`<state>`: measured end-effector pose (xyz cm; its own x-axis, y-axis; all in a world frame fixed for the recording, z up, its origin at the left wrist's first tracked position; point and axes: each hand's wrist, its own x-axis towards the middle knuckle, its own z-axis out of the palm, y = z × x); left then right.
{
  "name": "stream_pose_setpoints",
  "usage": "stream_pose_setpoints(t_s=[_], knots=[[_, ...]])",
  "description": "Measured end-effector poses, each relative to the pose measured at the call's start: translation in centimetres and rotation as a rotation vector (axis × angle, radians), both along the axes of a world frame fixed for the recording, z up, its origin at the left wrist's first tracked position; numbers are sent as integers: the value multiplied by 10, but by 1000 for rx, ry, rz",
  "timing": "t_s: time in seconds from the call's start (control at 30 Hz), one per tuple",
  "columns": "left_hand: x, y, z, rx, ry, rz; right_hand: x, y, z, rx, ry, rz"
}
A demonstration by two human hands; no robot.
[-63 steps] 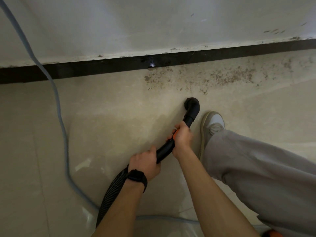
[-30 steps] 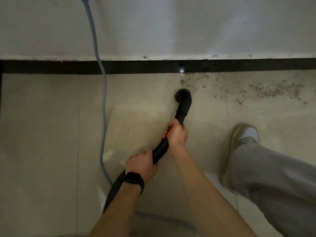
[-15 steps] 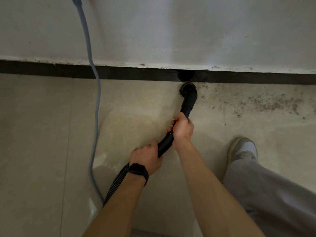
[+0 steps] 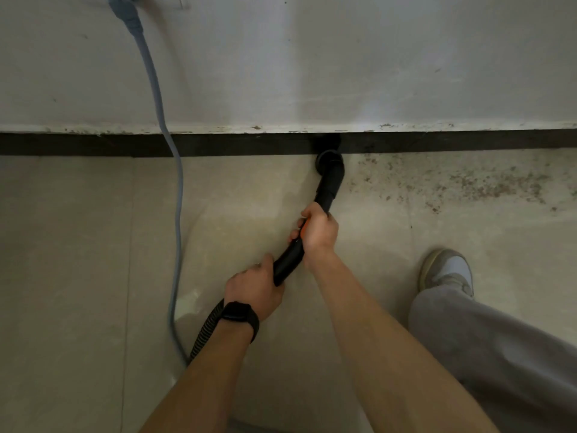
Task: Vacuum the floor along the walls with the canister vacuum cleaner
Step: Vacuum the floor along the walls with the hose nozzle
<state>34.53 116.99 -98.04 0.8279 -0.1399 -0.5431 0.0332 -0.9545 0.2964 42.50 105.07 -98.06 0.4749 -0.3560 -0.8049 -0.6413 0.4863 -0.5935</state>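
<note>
Hose (image 4: 288, 262) inside left hand (image 4: 254, 289), right hand (image 4: 318, 229) fingers (image 4: 294, 235) — nozzle (image 4: 329, 165) (perhaps) against baseboard (image 4: 93, 144).

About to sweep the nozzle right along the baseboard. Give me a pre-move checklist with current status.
1. Grip: right hand and left hand both grip the black tube: ok.
2. Placement: nozzle sits at the foot of the dark baseboard: ok.
3. Path: only the dirt patch lies right of the nozzle along the baseboard: ok.
4. Snag risk: grey cable hangs down the wall left of the nozzle, off the path: ok.
5. Footing: shoe stands right of the hands, back from the dirt: ok.
6. Suction on: cannot tell.
</note>
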Motion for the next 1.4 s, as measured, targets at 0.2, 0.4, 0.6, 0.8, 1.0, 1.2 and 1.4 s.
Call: stream_pose_setpoints(t_s=[0.2, 0.4, 0.6, 0.8, 1.0, 1.2, 1.4], knots=[[-11, 39, 1, -27, 47, 93, -3, 42, 6, -17, 11, 82], [-37, 41, 13, -78, 158, -1, -42, 39, 8, -113, 74, 10], [-69, 25, 18, -15, 169, -246, -101, 11, 7, -111, 127, -169], [-71, 6, 16, -16, 143, -185, -94, -2, 10, -128, 122, -138], [-56, -9, 15, -23, 79, -161, -75, -14, 7, -110, 84, -125], [-40, -23, 11, -40, 41, -143, -54, -28, 7, -99, 66, -109], [-20, -38, 8, -31, 31, -159, -37, -43, 7, -98, 60, -96]])
